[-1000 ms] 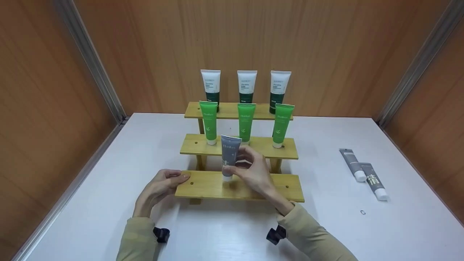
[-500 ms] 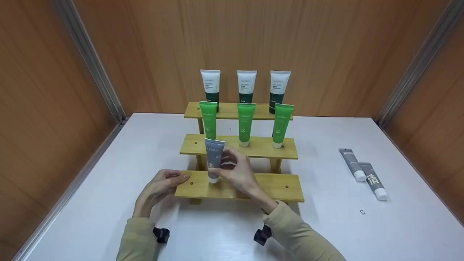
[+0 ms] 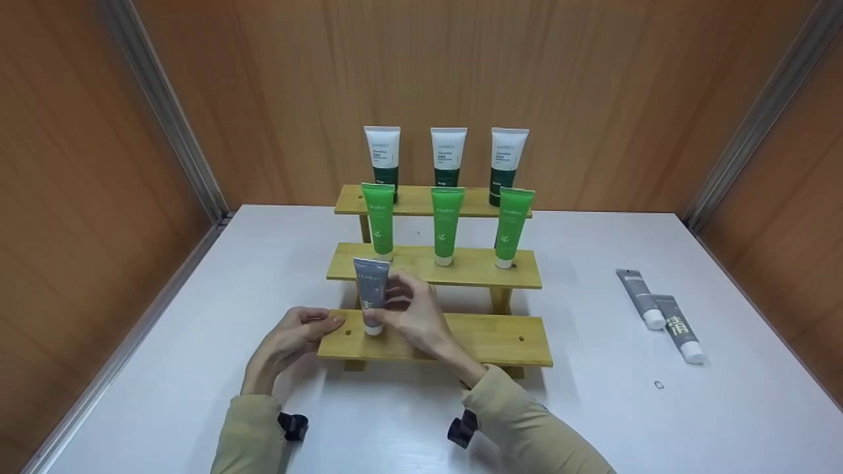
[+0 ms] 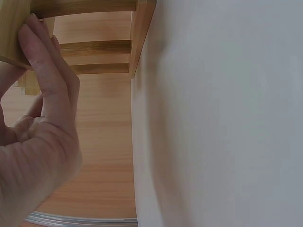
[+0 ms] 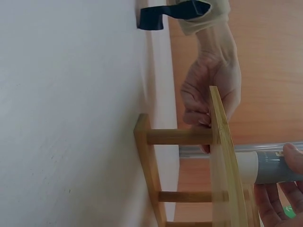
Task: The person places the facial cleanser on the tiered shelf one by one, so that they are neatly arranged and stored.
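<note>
In the head view my right hand (image 3: 416, 317) pinches a grey squeeze tube (image 3: 371, 284) between thumb and fingers. The tube is upright, white cap (image 5: 247, 167) down, at the left part of the lowest shelf (image 3: 487, 337); in the right wrist view the cap is at the shelf's surface. My left hand (image 3: 293, 339) grips the left end of that same shelf, thumb on top and fingers (image 4: 52, 85) underneath. The shelf belongs to a three-step wooden display stand (image 3: 435, 263). Several green tubes (image 3: 446, 224) stand on its middle step, white-and-dark-green tubes (image 3: 449, 155) on the top one.
Two more grey tubes (image 3: 635, 293) lie on the white table (image 3: 593, 408) at the right, one overlapping the other. A small ring-like bit (image 3: 659, 385) lies in front of them. Wood-grain panels (image 3: 435, 79) enclose the back and sides.
My right hand has moved the grey tube leftward along the lowest shelf, from near its middle to close to the left screw. The left hand has stayed in place on the shelf end.
</note>
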The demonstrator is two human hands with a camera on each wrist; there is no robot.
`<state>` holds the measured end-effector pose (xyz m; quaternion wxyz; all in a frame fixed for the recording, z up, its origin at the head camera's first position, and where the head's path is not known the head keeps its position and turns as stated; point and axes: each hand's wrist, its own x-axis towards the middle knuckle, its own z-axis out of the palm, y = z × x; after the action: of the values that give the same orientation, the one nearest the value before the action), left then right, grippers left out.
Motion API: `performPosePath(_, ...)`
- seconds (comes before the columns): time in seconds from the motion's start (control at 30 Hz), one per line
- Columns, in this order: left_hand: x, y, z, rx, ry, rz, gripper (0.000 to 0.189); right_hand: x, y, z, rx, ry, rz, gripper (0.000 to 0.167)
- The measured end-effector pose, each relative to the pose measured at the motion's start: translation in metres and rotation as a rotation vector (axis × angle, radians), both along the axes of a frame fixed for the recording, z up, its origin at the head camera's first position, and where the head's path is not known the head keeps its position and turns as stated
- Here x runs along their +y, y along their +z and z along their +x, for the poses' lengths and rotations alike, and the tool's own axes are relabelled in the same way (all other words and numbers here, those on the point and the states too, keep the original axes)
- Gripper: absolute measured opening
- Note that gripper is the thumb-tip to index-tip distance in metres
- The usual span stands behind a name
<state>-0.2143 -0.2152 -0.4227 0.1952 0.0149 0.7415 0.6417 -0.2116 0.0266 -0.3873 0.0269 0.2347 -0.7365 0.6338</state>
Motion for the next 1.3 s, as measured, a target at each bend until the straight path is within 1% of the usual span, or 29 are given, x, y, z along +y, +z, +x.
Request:
performPosePath(0.1, 0.0002, -0.0005, 0.0, -0.005, 0.003, -0.002, 0.058, -0.0026, -0.001, -0.0002, 0.006, 0.001, 0.005, 0.044)
performPosePath(0.2, 0.0004, -0.0007, 0.0005, -0.01, 0.011, -0.002, 0.056, -0.0048, -0.0014, -0.0002, 0.012, 0.0, 0.013, 0.043)
performPosePath(0.43, -0.001, -0.0002, 0.0006, -0.009, -0.01, 0.007, 0.055, -0.0071, -0.002, 0.0011, 0.021, 0.011, 0.028, 0.042)
performPosePath(0.67, -0.0007, 0.0009, 0.0003, -0.008, -0.001, 0.014, 0.046, -0.0077, -0.0054, -0.0004, 0.041, 0.022, 0.022, 0.043)
performPosePath(0.83, -0.0009, 0.0009, 0.0003, -0.003, -0.011, 0.028, 0.041, -0.0078, -0.006, -0.0003, 0.042, 0.025, 0.019, 0.044)
performPosePath(0.93, -0.0009, 0.0008, 0.0003, 0.0, -0.015, 0.025, 0.043, -0.008, -0.006, -0.0002, 0.044, 0.03, 0.021, 0.045)
performPosePath(1.13, -0.0008, 0.001, 0.0, -0.002, -0.012, 0.011, 0.052, -0.0083, -0.0063, -0.0003, 0.044, 0.034, 0.026, 0.046)
performPosePath(1.3, -0.0005, 0.001, 0.0002, -0.008, -0.004, 0.01, 0.055, -0.0076, -0.0075, 0.0005, 0.05, 0.042, 0.023, 0.047)
